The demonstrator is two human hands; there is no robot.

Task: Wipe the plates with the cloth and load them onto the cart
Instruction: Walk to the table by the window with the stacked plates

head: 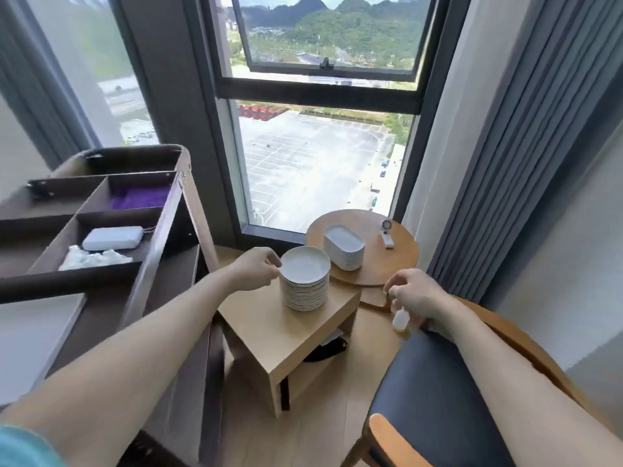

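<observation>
Closest in, the chair [438, 399] seat sits low right, and the right hand [416, 293] hovers over its front edge, fingers curled loosely. Can't tell if it's pinching the little white bottle [400, 319] just below it. The left hand [258, 268] has narrowed fingers touching the rim of the top plate on the round plate stack [305, 279], probably to peel one off. That stack sits at the far corner of the wooden side table [286, 332], near side bare. Beyond, oval dishes [344, 246] sit on the round table [401, 261]. The cart [161, 251] is left, the purple cloth [141, 198] in a far compartment.
</observation>
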